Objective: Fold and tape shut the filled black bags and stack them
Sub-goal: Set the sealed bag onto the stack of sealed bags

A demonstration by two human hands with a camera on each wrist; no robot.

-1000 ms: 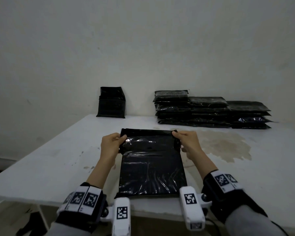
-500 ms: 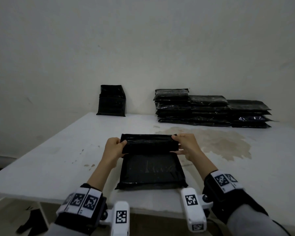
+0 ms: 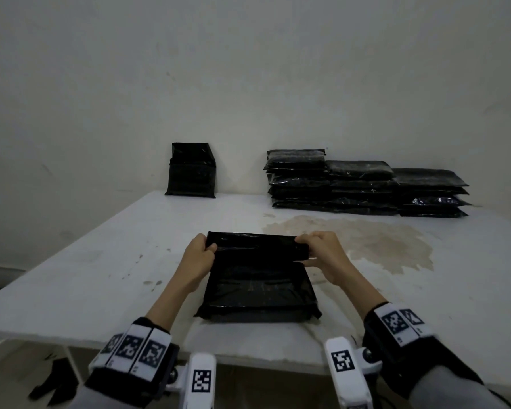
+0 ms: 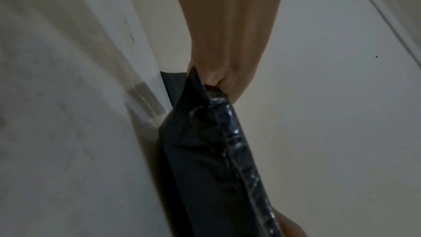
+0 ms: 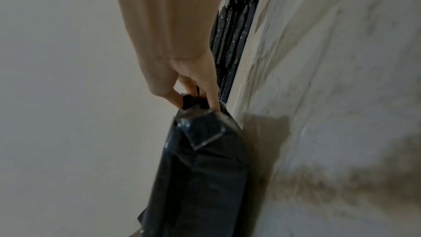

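Observation:
A filled black bag lies flat on the white table near its front edge. Its far end is rolled over toward me into a thick fold. My left hand pinches the left end of that fold, thumb on top. My right hand pinches the right end. In the left wrist view the left hand grips the bag. From the right wrist camera the right hand has its fingertips on the bag. No tape is in sight.
A stepped pile of several flat black bags lies at the back right against the wall. One black bag stands upright at the back, left of centre. A brown stain marks the table beside my right hand.
Both hands have folded the bag's far flap over toward me; it went from lying flat to a rolled fold, and the roll is now slightly tighter.

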